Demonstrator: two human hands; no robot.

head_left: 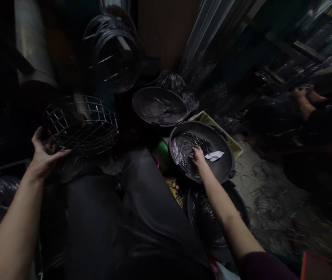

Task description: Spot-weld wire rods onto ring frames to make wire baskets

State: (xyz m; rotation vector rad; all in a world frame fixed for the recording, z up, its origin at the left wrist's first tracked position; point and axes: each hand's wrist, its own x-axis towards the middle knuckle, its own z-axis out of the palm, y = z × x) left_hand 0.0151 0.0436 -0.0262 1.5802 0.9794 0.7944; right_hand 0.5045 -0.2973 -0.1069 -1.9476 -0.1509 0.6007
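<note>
At the left, my left hand [44, 153] grips the near-left edge of a round wire basket [102, 116], thumb stretched along its underside and fingers behind it. The basket is an open metal grid, and the end of a machine's rod [81, 107] reaches into it. My right hand [196, 154] is down in a dark round pan [224, 167], fingers curled together over a pile of thin metal wires [183, 146]. What the fingertips hold, if anything, is too small to make out. A white slip of paper [215, 156] lies in the pan beside that hand.
A second pan [139, 97] behind holds more wire; another [238, 198] stands below my right forearm. A yellow crate [236, 147] sits under the middle pan. Wire rings [116, 35] hang above. Loose wire litters the floor [265, 182]. Another person's hands [303, 95] work at far right.
</note>
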